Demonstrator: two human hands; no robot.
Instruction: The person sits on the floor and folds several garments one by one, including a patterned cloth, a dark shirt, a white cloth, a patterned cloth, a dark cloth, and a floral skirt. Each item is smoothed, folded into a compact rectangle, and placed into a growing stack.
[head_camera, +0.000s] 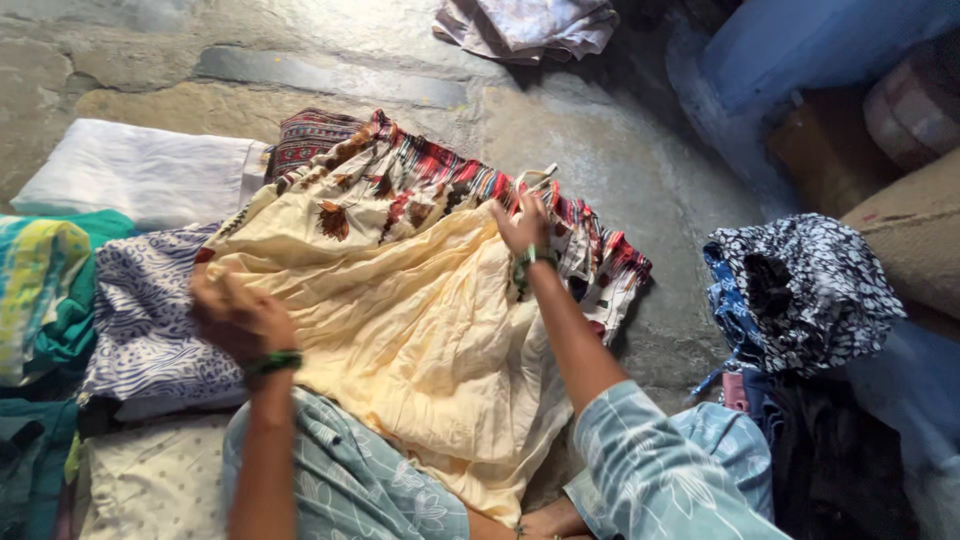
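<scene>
**Both hands on a cream garment spread over the stone floor**

While the person sits on the stone floor (620, 150), a cream-yellow garment (420, 330) lies spread across their lap and the ground ahead, its far edge printed with brown leaves and banded in red stripes. Left hand (235, 315), a green bangle at the wrist, is closed around the garment's left edge, fingers curled into the cloth. Right hand (522, 228), also bangled, pinches the fabric near the striped border, fingers bent and thumb tucked against the cloth. Just left of the garment lies a folded purple-and-white printed cloth (150, 320), with a white folded cloth (140, 170) beyond it and a teal-and-yellow one (40, 290) at the edge. A navy-and-white floral garment (810, 290) sits heaped to the right, well apart.
</scene>
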